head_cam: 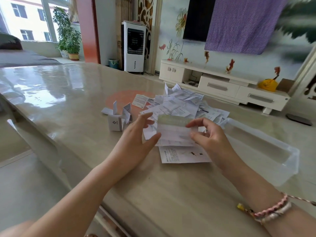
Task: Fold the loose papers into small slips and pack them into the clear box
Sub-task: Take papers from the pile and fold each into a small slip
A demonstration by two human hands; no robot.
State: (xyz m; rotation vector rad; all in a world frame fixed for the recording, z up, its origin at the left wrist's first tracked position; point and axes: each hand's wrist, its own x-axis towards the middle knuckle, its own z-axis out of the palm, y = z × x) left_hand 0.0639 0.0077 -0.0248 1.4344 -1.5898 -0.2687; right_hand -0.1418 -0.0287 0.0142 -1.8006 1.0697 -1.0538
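Right hand pinches a folded paper above the worktop; left hand, fingers spread, touches its edge. Loose papers piled behind, clear box alongside right.

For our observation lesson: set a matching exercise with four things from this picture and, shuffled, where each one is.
Things:
1. clear box
2. small carton
3. paper pile
4. held paper

Places:
A. between both hands
B. left of the left hand
C. right of the right hand
D. behind the hands, mid-table

Pairs: 1-C, 2-B, 3-D, 4-A
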